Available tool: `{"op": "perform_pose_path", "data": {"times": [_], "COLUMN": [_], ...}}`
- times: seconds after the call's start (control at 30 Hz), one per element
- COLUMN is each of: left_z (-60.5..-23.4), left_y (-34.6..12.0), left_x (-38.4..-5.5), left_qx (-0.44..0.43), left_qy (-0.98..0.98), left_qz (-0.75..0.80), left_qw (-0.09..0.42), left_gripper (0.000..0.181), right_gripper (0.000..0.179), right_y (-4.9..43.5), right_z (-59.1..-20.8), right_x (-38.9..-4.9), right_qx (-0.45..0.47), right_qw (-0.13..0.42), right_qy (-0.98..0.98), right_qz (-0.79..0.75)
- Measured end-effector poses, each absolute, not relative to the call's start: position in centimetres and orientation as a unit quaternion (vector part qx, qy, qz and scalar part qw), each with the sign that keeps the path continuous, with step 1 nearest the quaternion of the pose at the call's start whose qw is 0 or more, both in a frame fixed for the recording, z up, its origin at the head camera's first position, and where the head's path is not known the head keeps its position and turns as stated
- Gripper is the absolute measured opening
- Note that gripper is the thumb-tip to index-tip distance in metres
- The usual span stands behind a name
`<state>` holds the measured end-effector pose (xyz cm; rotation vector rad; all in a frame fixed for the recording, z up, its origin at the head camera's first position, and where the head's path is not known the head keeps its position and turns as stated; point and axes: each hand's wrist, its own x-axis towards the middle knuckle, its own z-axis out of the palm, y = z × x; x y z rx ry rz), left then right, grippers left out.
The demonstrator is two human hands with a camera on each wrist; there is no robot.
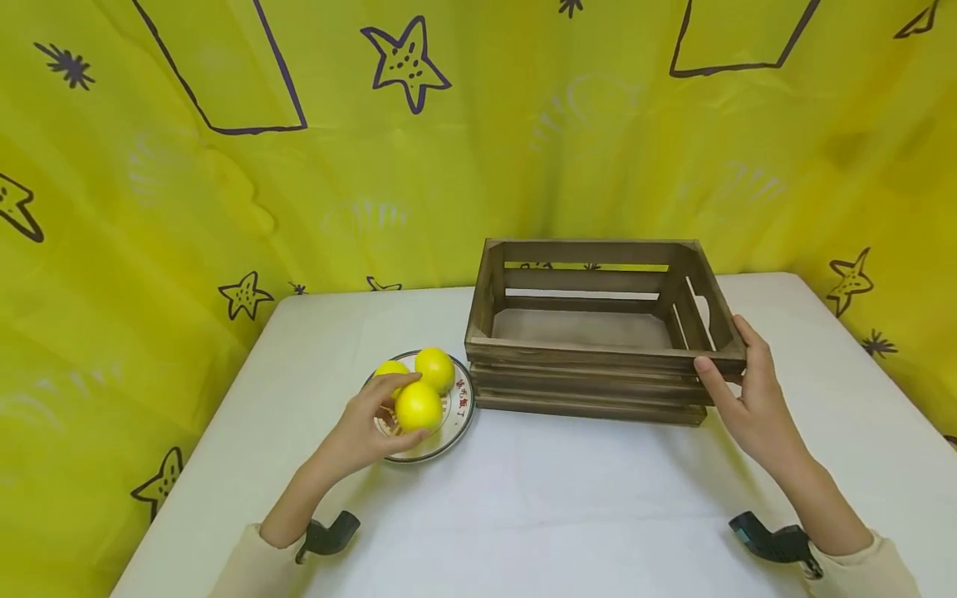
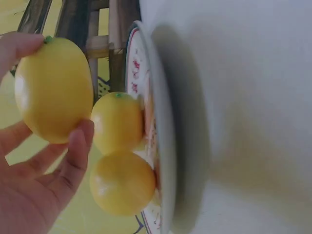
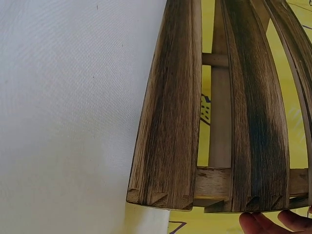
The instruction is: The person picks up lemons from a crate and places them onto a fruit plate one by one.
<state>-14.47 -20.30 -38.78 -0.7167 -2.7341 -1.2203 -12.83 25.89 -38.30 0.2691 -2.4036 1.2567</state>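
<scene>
My left hand holds a round yellow citrus fruit between thumb and fingertips, raised over a plate. In the left wrist view this fruit shows a small green stem end, and the fingers curve around it. Two more yellow fruits lie on the white plate, which has a dark rim and red lettering. Right beside the plate stands a brown slatted wooden crate. My right hand grips its front right corner, thumb at the front and fingers along the side. Only fingertips show in the right wrist view.
A white cloth covers the table. Behind it hangs a yellow curtain with drawn stars. The crate's floor is visible through its open top. Each wrist carries a black camera mount.
</scene>
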Motion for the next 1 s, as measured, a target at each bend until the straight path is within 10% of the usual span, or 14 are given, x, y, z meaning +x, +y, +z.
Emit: {"op": "perform_pose_path", "data": {"times": [0.37, 1.0], "left_z": [-40.2, -37.5], "left_y": [-20.1, -19.1], "left_x": [-13.1, -13.4], "left_qx": [-0.183, -0.193], "left_qy": [-0.920, -0.970], "left_qz": [-0.345, -0.134], "left_qw": [-0.020, 0.059], "left_gripper": [0.070, 0.059], "right_gripper": [0.070, 0.064], "right_y": [25.1, 25.6], "right_z": [-38.9, -37.4], "right_x": [-13.1, -13.3], "right_qx": [0.100, 0.115], "right_qw": [0.196, 0.214], "right_qy": [-0.861, -0.883], "right_qz": [0.459, 0.402]}}
